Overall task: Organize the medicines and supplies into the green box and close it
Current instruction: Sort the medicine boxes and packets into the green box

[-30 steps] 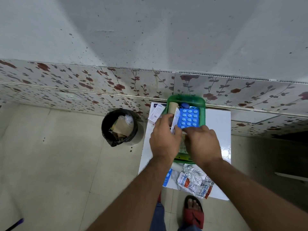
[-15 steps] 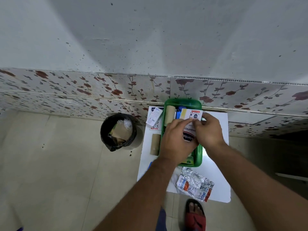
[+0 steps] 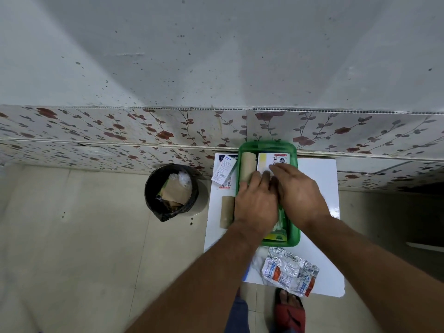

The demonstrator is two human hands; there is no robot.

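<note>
A black waste bin stands on the pale tiled floor just left of the white table, with crumpled brown paper and a clear wrapper inside. Behind runs a wall with flower-patterned tiles under speckled grey plaster. A red sandal shows below.

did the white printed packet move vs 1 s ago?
Yes. The white printed packet was upright between the hands at the green plastic box's middle; it now lies flat at the box's far end, over the blue blister pack seen earlier.
</note>
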